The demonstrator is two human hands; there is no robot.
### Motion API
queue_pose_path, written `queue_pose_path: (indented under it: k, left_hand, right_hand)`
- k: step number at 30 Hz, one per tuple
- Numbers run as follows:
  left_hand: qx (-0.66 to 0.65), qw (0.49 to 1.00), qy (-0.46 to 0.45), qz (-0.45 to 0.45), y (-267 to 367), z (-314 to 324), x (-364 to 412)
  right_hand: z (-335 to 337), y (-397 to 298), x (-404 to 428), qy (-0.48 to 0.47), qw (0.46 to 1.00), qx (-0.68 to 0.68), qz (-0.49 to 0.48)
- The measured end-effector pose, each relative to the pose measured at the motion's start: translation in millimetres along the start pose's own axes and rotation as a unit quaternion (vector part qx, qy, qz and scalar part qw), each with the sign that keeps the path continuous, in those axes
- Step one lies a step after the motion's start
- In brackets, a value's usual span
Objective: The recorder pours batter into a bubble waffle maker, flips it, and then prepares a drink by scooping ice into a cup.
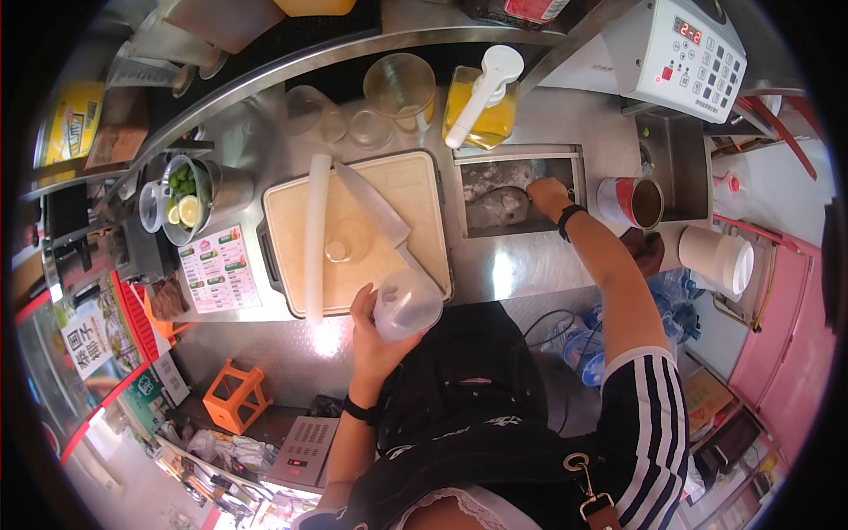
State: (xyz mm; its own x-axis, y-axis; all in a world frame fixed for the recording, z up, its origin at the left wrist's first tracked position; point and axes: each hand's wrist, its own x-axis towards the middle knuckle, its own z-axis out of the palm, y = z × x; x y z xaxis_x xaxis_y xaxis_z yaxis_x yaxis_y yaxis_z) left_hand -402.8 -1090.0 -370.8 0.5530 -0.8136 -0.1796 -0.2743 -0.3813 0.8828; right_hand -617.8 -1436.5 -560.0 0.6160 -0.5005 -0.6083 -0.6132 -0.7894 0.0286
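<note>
My left hand (376,351) holds a translucent plastic cup (405,305), tilted over the near edge of a cutting board (377,278). My right hand (551,199) reaches into a sunken steel ice well (469,233) in the counter. Its fingers are closed on the end of a metal scoop (502,207), whose handle they hide. The scoop's bowl lies among crushed ice (493,175). On the board are a broad-bladed kitchen knife (374,202), a long white plastic rod (318,238) and a small clear round lid or cup (338,249).
A pump bottle of yellow liquid (480,112) stands behind the well, a clear pitcher (399,89) to its left. An opened can (629,202) is at the right, below a control-panel machine (682,59). Cut limes fill a container (185,202) beside a printed menu (220,268).
</note>
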Motion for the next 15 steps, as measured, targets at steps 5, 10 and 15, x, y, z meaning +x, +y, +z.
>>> queue_pose_path:
  k: [5,10,15]
  left_hand:
    - [0.141,0.99,0.012,0.018,10,16,24]
    - [0.24,0.969,-0.057,0.023,19,34,51]
    - [0.291,0.951,-0.101,0.037,20,52,77]
  right_hand:
    - [2,11,2,0.041,0.994,0.046,-0.087]
    - [-9,24,2,0.028,0.991,0.065,-0.11]
    - [-23,32,-2,0.05,0.982,0.098,-0.151]
